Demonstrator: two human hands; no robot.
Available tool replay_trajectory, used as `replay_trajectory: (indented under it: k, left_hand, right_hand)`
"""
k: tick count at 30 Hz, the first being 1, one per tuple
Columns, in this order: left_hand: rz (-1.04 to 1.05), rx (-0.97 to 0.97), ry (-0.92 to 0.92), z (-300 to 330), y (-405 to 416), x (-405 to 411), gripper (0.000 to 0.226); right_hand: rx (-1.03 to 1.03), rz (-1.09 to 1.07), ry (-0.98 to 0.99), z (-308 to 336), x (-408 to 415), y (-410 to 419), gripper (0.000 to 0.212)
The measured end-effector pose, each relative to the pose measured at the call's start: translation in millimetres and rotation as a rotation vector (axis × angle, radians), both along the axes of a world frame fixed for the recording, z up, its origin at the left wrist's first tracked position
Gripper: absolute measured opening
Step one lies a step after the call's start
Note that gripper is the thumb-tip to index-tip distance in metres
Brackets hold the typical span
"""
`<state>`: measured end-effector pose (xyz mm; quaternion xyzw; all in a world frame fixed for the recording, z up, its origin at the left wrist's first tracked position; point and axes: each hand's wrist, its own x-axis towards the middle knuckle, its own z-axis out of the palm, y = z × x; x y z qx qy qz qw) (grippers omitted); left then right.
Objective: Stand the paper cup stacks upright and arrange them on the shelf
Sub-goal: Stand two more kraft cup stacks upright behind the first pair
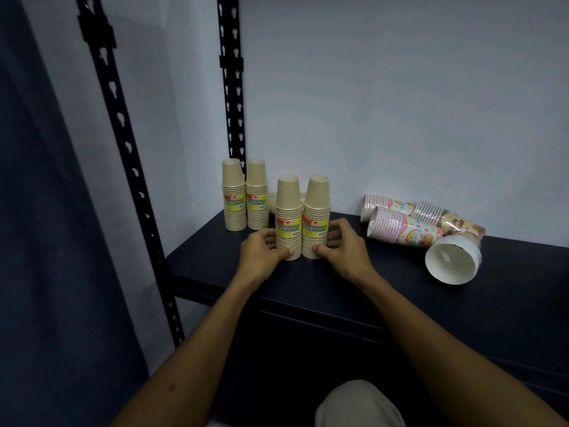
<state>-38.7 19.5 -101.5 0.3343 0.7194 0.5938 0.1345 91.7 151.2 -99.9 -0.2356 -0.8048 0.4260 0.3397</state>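
Two beige paper cup stacks with yellow labels stand upright side by side on the dark shelf (338,272). My left hand (261,254) grips the base of the left stack (288,211). My right hand (345,248) grips the base of the right stack (316,211). Two more beige stacks (234,198) (257,195) stand upright in the back left corner. Another beige stack (272,202) lies behind the front pair, mostly hidden. On the right, several patterned cup stacks (403,226) lie on their sides, one (451,260) showing its white open mouth.
Black perforated shelf uprights (231,87) (123,134) rise at the left. A pale wall closes the back, a dark curtain (37,211) hangs at far left. My knee (357,405) shows at the bottom.
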Motion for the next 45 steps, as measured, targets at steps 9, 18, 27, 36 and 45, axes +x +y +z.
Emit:
replay_trajectory:
  k: [9,18,27,36,45]
  left_hand:
    - [0.111,-0.05,0.032,3,-35,-44,0.053]
    - [0.142,-0.099,0.022,8,-44,-77,0.057]
    - [0.135,-0.099,0.032,1,-44,-89,0.058]
    - [0.188,-0.104,0.143,-3,-40,-86,0.052]
    - [0.18,-0.119,0.151,-4,-42,-88,0.059]
  right_hand:
    - [-0.061,0.079,0.027,0,-61,-28,0.04]
    - [-0.073,0.11,0.016,-1,-102,-34,0.039]
    - [-0.18,0.159,0.043,1,-109,-28,0.042]
    - [-0.144,0.158,0.055,-4,-111,-24,0.046]
    - [-0.101,0.115,0.05,-5,-112,-27,0.044]
